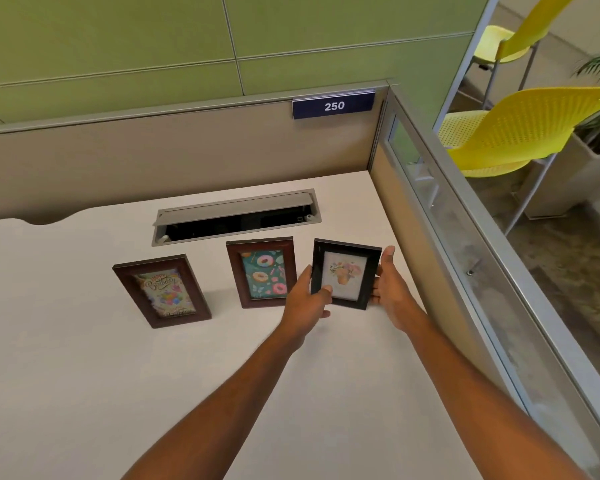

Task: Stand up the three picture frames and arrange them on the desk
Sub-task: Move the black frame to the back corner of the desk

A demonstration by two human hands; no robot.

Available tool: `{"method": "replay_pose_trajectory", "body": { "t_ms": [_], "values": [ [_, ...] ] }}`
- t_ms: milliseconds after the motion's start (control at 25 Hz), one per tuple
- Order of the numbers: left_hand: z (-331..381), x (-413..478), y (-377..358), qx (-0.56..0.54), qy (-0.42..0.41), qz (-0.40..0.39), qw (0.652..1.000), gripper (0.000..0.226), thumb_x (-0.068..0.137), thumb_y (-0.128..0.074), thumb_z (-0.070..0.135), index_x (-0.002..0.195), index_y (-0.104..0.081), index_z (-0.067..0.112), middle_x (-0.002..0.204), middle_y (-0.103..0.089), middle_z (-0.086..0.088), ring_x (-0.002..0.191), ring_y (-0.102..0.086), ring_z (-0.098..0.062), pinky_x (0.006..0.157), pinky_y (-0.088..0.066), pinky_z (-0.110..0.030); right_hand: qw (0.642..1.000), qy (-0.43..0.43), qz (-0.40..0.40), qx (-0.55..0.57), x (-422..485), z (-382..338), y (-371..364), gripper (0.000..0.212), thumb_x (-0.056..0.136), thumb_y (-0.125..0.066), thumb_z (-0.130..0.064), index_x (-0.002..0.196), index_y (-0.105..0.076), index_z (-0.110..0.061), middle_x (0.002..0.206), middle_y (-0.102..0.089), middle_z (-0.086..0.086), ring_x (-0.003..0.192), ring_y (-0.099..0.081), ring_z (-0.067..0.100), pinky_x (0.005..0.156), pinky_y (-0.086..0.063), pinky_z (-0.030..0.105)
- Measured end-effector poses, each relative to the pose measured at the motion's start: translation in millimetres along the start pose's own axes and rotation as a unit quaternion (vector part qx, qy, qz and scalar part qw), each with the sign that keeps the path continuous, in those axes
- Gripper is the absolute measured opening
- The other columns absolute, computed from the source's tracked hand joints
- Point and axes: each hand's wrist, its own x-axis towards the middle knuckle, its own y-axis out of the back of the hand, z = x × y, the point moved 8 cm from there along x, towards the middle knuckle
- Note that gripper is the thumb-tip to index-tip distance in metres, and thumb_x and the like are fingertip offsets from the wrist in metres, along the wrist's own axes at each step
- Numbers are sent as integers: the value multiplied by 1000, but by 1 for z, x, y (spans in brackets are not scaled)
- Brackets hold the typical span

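Both bare forearms reach forward over the white desk (66,393). The left hand (307,301) and right hand (390,289) clasp the black frame (345,273) by its two side edges, left thumb on the front; it stands portrait, long axis upright, flower picture facing the camera. Just left stands the doughnut frame (261,271), also portrait. Farther left, well apart, the birthday frame (161,291) stands portrait, top tilted left. Behind them the cable tray (236,216) lies lid raised, its contents too dark to tell.
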Motion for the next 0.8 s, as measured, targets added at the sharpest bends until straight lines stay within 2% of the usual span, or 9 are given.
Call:
{"method": "replay_pose_trajectory", "body": {
  "t_ms": [120,280,360,480,560,680,800],
  "values": [
    [-4,7,0,4,-2,12,1000,52,107,-64,20,147,-46,48,113,-62,35,113,-75,-18,76,-65,-28,1000,4,-17,9,6,-1,-3,75,94,-15,-90,121,-70,-46,119,-79,-5,115,-74,24,107,-56,49],
    [-3,10,1,5,-1,16,1000,52,107,-63,20,148,-47,47,120,-64,29,115,-75,-19,77,-63,-28,999,7,-23,37,8,-8,-9,74,92,-18,-91,129,-67,-49,147,-70,4,138,-63,32,123,-43,60],
    [-1,11,-1,6,-5,15,1000,53,106,-63,19,147,-46,48,126,-62,22,113,-76,-18,78,-64,-29,999,8,-25,47,8,-12,-11,75,86,-21,-95,131,-63,-51,155,-64,3,146,-57,31,127,-37,58],
    [4,15,-4,12,-3,16,1000,67,106,-64,18,163,-38,41,138,-55,18,111,-76,-18,81,-64,-31,998,19,-19,60,13,-22,-9,94,81,-25,-96,155,-49,-43,165,-54,3,155,-46,28,132,-30,54],
    [13,20,-8,12,-4,7,1000,71,105,-65,19,165,-35,42,139,-54,17,110,-76,-18,83,-65,-31,998,25,-18,60,18,-31,-5,107,79,-26,-98,166,-37,-37,171,-46,1,161,-38,26,135,-23,54],
    [38,33,-15,20,-18,-19,999,68,102,-66,16,153,-40,54,124,-64,24,107,-77,-15,82,-65,-32,997,35,-16,67,31,-50,3,116,75,-26,-101,171,-27,-36,176,-37,2,165,-28,24,136,-16,51],
    [70,54,-23,44,-32,-34,998,71,93,-65,0,138,-47,53,111,-60,33,116,-70,-17,84,-66,-35,995,59,-11,82,50,-76,10,101,90,-16,-95,172,-25,-36,176,-36,3,165,-28,24,136,-14,54]
  ]
}}
